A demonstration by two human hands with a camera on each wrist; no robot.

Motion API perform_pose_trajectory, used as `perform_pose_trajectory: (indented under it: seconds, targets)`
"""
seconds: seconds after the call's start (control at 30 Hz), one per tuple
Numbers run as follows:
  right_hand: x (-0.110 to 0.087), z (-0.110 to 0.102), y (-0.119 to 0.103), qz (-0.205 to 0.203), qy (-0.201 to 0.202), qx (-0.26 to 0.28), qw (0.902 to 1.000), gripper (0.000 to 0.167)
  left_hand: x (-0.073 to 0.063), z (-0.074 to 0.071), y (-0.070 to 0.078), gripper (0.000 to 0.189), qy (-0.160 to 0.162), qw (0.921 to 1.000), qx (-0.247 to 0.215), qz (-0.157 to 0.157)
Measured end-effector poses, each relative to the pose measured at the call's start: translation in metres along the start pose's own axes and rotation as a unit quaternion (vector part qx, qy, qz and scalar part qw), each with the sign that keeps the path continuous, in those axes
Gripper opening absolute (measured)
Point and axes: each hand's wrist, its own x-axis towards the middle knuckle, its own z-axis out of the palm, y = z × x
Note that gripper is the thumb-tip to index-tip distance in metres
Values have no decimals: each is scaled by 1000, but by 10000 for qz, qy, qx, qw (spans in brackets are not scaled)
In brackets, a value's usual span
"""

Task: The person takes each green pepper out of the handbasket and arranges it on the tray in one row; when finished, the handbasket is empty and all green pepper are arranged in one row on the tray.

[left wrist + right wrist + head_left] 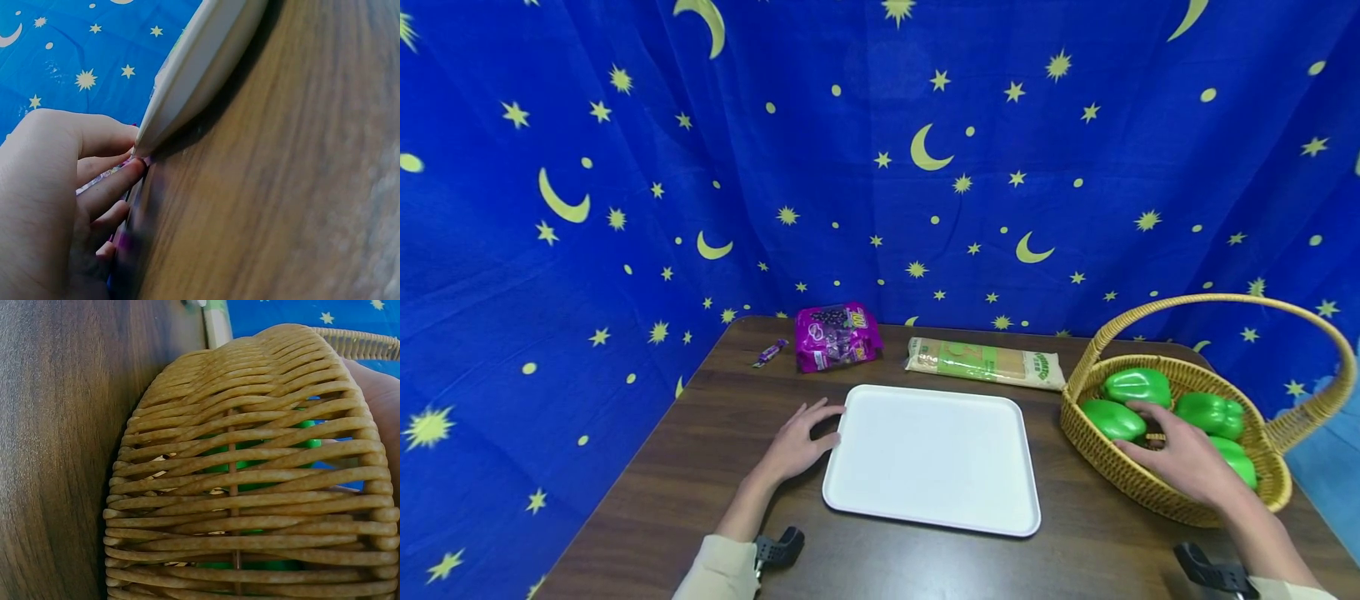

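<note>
A white rectangular tray (932, 458) lies on the table, and my left hand (797, 446) is at its left edge. In the left wrist view the fingertips (132, 167) of that hand meet the tray's rim (181, 75), the fingers loosely bent. On the right stands a wicker basket (1150, 492) with a tall handle, holding several green bell peppers (1135, 387). My right hand (1187, 458) reaches in over its near side, thumb and fingers apart, fingertips between the peppers. From the right wrist view, woven basket side (250, 487) hides most of this hand.
Behind the tray lie a purple candy bag (837, 337) and a long packet of what looks like dry noodles (985, 363). A small wrapped candy (770, 353) is left of the bag. A blue curtain (850, 167) with moons and stars hangs behind the wooden table (880, 567).
</note>
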Motion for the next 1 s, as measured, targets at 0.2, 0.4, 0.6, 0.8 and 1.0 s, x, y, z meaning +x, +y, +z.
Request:
perform_pose_trajectory:
  seconds: [0.2, 0.4, 0.6, 0.8, 1.0]
  targets:
    - [1, 1, 1, -180, 143, -106, 9997, 75, 1, 1, -2, 42, -30, 9999, 36, -89]
    - [2, 1, 3, -287, 276, -281, 9988, 72, 0, 2, -3, 42, -38, 9999, 10, -124]
    - [1, 0, 2, -206, 270, -405, 9986, 73, 0, 3, -3, 40, -78, 9998, 34, -179]
    - [-1, -6, -2, -64, 397, -346, 9986, 75, 1, 2, -1, 41, -144, 9996, 94, -203]
    - [2, -8, -5, -29, 464, -348, 9983, 72, 1, 1, -2, 43, -155, 9995, 163, -201]
